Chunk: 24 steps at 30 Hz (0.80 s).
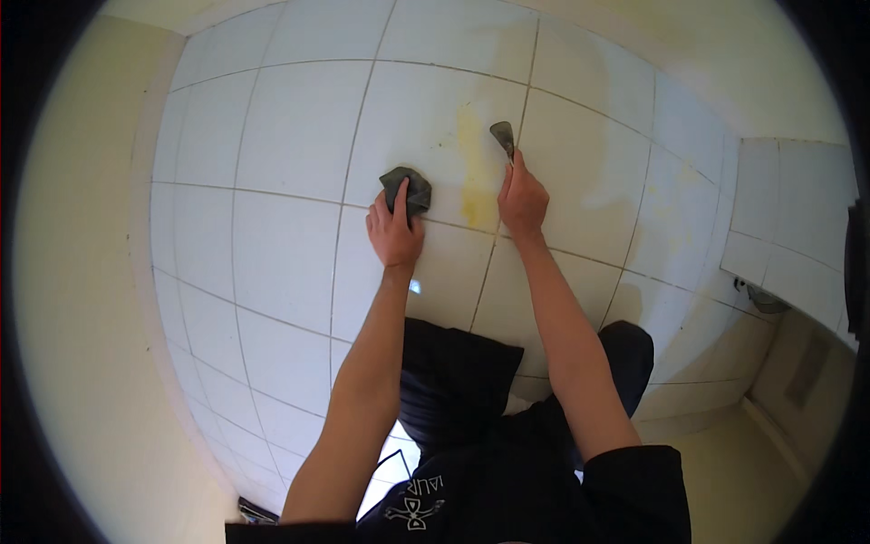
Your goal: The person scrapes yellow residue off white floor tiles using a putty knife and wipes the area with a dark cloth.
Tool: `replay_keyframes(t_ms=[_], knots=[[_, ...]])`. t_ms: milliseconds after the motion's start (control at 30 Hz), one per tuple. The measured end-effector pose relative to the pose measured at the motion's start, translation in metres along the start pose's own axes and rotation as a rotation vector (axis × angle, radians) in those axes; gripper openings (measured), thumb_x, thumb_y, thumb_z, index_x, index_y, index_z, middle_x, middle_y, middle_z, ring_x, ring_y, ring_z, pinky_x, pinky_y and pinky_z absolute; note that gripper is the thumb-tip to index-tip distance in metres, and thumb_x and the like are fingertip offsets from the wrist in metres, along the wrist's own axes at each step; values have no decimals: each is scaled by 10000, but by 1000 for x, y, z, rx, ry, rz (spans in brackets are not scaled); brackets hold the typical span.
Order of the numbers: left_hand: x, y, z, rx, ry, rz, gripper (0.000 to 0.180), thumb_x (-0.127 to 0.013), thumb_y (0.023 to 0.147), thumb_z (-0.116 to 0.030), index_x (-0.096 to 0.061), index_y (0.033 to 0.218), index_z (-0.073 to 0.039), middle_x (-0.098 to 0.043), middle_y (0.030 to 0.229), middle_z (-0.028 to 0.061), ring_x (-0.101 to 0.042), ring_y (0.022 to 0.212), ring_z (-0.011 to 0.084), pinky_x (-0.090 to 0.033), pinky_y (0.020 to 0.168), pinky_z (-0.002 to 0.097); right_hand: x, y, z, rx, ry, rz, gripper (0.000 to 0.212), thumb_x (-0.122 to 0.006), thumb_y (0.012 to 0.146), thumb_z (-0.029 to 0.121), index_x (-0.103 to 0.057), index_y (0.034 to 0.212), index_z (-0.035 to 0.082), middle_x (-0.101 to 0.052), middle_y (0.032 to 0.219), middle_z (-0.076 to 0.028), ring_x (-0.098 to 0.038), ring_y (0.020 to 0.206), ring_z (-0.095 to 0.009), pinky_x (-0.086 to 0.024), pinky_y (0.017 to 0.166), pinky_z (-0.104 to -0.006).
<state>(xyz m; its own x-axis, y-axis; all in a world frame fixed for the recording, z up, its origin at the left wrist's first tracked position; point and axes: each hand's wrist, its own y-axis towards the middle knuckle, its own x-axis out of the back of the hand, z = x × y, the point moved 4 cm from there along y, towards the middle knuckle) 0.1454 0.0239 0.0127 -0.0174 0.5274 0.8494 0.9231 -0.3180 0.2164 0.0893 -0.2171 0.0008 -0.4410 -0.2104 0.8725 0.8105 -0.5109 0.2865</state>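
On the white tiled floor (290, 127), my left hand (396, 238) presses down on a crumpled dark grey-green cloth (419, 192). One finger stretches over the cloth while the others bend at its near edge. To the right, a scraper (502, 136) with a flared, dirty blade is gripped in my right hand (524, 198). The blade points away from me and most of its handle is hidden in the fist. Between the hands runs a yellow stain (472, 172), which neither hand touches.
Pale walls (91, 263) rise on the left and at the far side. A tiled ledge (788, 204) stands at the right, with a dark object (766, 300) beneath it. My knees, in black trousers (458, 363), are close behind my hands. Fainter yellow marks (666, 218) lie farther right.
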Motion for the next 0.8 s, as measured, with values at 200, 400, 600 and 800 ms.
replay_keyframes(t_ms=[200,400,600,800], knots=[[-8,3,2,80,89,68,716,-657,695,-81,-567,1386,-247,-534,1291,130,-530,1184,327,-435,967,447,-4,-2,-2,16,44,-25,359,-566,993,179,-580,1336,75,-639,699,-123,-610,569,-312,-469,528,-417],[-17,5,6,99,62,99,707,-654,689,-76,-585,1371,-248,-535,1304,126,-531,1197,324,-437,962,438,-1,12,-10,95,52,79,382,-595,970,180,-591,1340,85,-582,621,-87,-557,504,-264,-443,496,-387],[-11,7,8,89,54,65,695,-643,688,-56,-597,1353,-249,-536,1305,129,-529,1204,326,-436,972,436,23,29,-22,132,300,333,439,-606,956,169,-590,1395,170,-556,601,-82,-517,481,-241,-424,489,-368],[-10,8,4,100,74,83,692,-627,690,-46,-594,1350,-251,-533,1293,124,-534,1188,329,-438,977,437,59,26,3,302,-157,537,471,-617,922,183,-596,1393,173,-578,592,-73,-580,497,-244,-466,485,-383]])
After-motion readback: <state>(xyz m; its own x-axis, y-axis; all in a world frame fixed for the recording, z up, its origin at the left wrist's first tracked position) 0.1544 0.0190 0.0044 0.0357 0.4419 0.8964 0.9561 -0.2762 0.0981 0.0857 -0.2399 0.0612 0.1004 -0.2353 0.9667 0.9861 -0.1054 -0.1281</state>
